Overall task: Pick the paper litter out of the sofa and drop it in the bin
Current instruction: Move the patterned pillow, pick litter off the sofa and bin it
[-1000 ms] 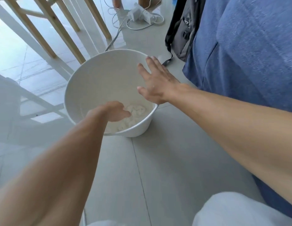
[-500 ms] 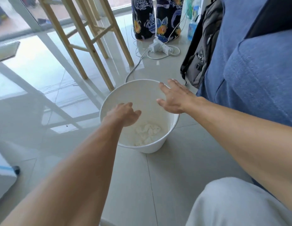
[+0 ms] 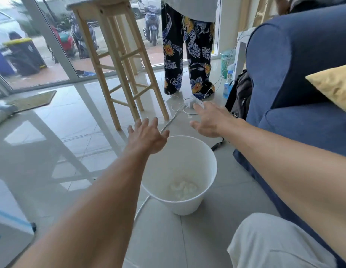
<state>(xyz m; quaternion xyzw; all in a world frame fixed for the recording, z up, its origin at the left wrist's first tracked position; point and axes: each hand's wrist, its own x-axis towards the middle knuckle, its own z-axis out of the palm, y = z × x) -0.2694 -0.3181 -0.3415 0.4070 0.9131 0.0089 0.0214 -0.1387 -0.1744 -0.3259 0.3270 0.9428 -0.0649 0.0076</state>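
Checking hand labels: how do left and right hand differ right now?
The left hand hangs at the bin's far rim; the right hand is past it, nearer the sofa. Left shows its back with fingers up; right is turned edge-on, pointing left. Both are open and empty; paper lies in the bin.

You have a white bin (image 3: 189,161) holding white crumpled paper (image 3: 182,188), beside a navy-blue sofa (image 3: 296,60) with a mustard-yellow cushion (image 3: 334,86). Also before you: pale grey glossy floor tiles (image 3: 207,233), a light natural-wood stool (image 3: 118,60), and black trousers (image 3: 187,53) patterned with blue, orange and yellow flowers.
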